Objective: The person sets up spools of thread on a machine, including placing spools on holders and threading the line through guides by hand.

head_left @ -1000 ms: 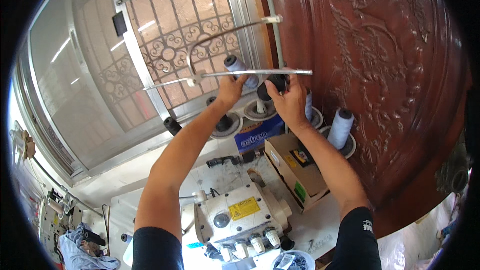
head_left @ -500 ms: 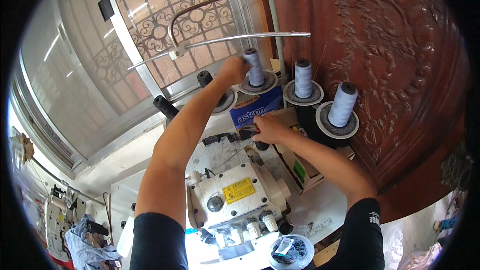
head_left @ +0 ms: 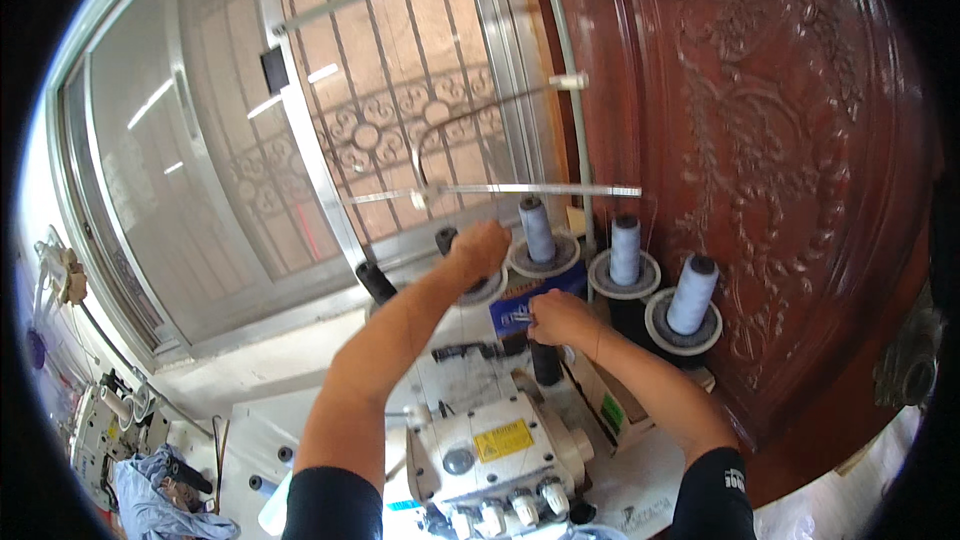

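Observation:
My left hand is closed in front of a black-topped cone stand, left of a pale blue thread cone. What its fingers pinch is too small to make out. Lower and to the right, my right hand is closed around a small metal-tipped tool, mostly hidden by the fingers. Directly beneath that hand is a black cone; I cannot tell whether the hand also grips it. Two more pale blue thread cones, the middle one and the right one, stand on round holders.
A white sewing machine with several tension knobs sits below my arms. Behind the right hand is a blue box, with an open cardboard box beside it. A metal thread rail crosses above the cones. A carved wooden panel borders the right.
The view has tilted upward, so everything sits lower. My left hand has drawn away from the far thread cone to its left. The right hand remains near the blue box, above the black cone.

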### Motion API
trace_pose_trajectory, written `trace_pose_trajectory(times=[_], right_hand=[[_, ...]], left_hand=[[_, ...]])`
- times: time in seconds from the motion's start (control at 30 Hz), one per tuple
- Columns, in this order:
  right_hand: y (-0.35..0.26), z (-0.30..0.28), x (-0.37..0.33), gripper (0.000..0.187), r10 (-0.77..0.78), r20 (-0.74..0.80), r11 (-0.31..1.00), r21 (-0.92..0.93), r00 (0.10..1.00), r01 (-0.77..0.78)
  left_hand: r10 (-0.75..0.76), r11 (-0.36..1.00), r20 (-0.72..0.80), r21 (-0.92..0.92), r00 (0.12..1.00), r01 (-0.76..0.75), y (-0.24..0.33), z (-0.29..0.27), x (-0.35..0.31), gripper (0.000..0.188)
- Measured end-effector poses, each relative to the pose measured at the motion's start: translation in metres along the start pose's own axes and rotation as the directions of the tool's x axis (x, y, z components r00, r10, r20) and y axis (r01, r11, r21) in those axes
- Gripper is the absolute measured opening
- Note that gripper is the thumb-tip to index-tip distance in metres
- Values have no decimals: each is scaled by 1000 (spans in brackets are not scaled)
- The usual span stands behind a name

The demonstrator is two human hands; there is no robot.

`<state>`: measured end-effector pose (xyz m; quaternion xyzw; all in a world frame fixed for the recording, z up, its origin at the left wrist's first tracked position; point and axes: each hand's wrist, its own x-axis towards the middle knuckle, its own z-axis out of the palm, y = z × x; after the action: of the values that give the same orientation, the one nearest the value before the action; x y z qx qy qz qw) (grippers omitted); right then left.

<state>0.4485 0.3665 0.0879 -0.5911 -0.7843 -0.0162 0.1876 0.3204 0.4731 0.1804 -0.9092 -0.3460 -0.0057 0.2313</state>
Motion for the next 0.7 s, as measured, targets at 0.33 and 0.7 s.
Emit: trace_pose_trajectory(times=[0.33,0.7], right_hand=[[-11,-94,66,21,-273,-559,790,334,783,514],[4,-101,81,10,-31,-267,550,800,963,240]], left_hand=[[294,920,-292,-170,910,-352,12,14,-23,12],[-378,537,-288,-842,880,-45,-32,-75,-52,11]])
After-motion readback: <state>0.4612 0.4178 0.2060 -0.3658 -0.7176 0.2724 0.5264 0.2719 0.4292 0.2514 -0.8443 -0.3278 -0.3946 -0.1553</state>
